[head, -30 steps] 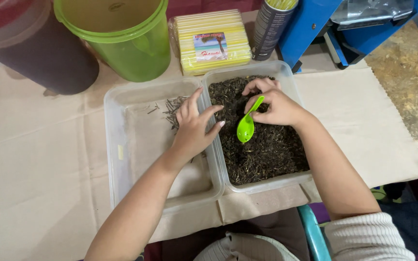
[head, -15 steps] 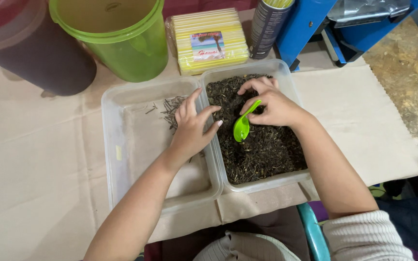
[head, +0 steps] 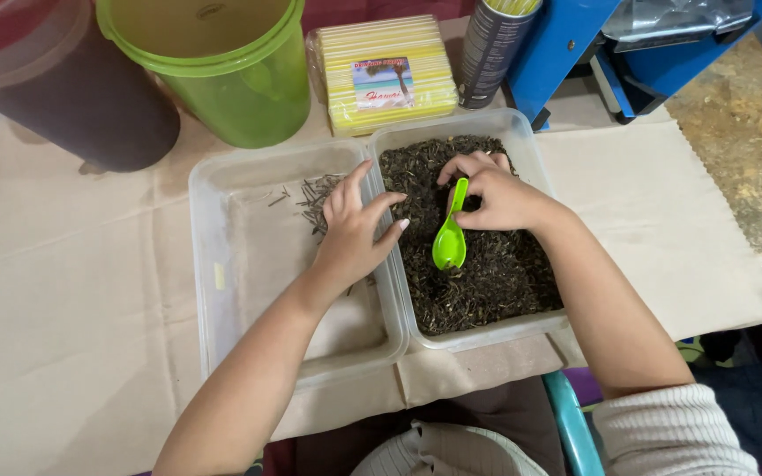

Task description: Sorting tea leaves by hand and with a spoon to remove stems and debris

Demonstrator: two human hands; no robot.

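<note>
Behind the two tubs stand a green bucket [head: 222, 70], a dark bucket [head: 55, 88], a yellow pack [head: 385, 70] and a dark can [head: 496, 44] (a blue frame [head: 566, 44] just beyond). All rest on tan paper [head: 72, 308] over a mottled table [head: 743, 150]. The right hand [head: 496, 194] pinches a green scoop [head: 450, 242], bowl down on dark tea [head: 478, 264] in the right tub [head: 522, 150]. The left hand [head: 354, 234], fingers spread and holding nothing, rests across the wall between the tubs, by stems [head: 315, 198] in the left tub [head: 249, 264].
</note>
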